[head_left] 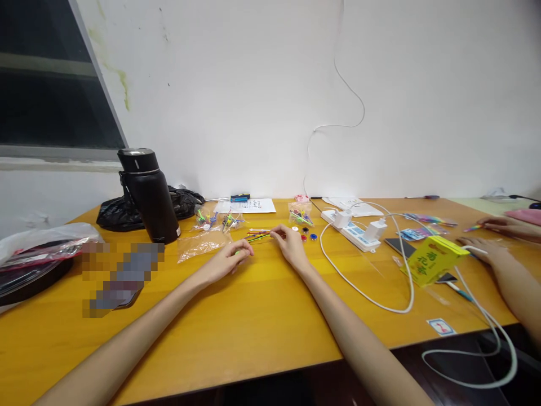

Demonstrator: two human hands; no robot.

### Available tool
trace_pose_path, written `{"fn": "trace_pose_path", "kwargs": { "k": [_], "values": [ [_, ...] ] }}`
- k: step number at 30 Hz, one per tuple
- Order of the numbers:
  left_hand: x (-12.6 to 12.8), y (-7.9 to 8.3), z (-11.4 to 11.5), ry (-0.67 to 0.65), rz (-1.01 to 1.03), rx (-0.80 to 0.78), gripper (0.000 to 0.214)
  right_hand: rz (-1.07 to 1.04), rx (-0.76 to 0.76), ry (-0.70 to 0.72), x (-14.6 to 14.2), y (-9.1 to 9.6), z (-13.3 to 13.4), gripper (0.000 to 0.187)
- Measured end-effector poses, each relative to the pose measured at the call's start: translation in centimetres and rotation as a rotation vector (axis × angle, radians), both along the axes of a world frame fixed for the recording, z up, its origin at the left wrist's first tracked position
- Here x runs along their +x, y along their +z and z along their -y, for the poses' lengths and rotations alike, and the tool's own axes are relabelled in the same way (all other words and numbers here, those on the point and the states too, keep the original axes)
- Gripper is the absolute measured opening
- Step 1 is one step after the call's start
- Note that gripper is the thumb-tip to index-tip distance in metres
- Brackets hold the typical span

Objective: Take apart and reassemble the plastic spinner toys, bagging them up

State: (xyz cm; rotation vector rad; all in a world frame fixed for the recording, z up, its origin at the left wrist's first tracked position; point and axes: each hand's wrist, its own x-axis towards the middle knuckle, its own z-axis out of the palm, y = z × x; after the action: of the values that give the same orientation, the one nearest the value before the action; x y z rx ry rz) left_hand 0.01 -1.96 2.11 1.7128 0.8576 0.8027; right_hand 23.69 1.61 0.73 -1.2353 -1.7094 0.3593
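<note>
Where the left hand [227, 261] curls, a green piece [237, 252] barely shows.

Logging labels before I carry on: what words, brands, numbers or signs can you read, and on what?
None reads surely enough to quote.
Yellow box: large characters, tilted and too blurred.
Left paper: dark print, too blurred.
Right paper: too faint.
Power strip: label too small.
Bottle: sticker too small.
Card: red mark inside a blue border; cannot tell whether a number.
</note>
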Motion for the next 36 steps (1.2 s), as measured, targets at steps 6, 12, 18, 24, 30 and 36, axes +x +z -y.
{"fn": "trace_pose_path", "kwargs": {
  "k": [6, 12, 18, 24, 30, 36],
  "values": [
    [-0.1, 0.5, 0.3, 0.033, 0.027, 0.002, 0.019, 0.101, -0.020, -0.057, 0.2, -1.3, -0.4, 0.013],
    [-0.1, -0.1, -0.1, 0.039, 0.068, -0.002, 0.014, 0.082, -0.029, -0.073, 0.4, -1.3, -0.6, 0.015],
    [-0.4, -0.4, -0.6, 0.076, 0.089, 0.112, 0.028, 0.047, 0.106, 0.101, -1.9, 1.3, 1.8, 0.019],
    [-0.5, -0.1, -0.4, 0.058, 0.127, 0.160, 0.039, 0.186, 0.098, 0.374, -4.1, 2.6, 4.3, 0.027],
    [-0.5, 0.3, 0.1, 0.002, 0.117, 0.175, 0.040, 0.232, 0.108, 0.422, -3.8, 2.1, 4.1, 0.021],
    [-0.6, -0.4, -0.6, 0.127, 0.123, 0.142, 0.030, 0.277, 0.061, 0.087, -3.7, 2.9, 4.2, 0.026]
  ]
}}
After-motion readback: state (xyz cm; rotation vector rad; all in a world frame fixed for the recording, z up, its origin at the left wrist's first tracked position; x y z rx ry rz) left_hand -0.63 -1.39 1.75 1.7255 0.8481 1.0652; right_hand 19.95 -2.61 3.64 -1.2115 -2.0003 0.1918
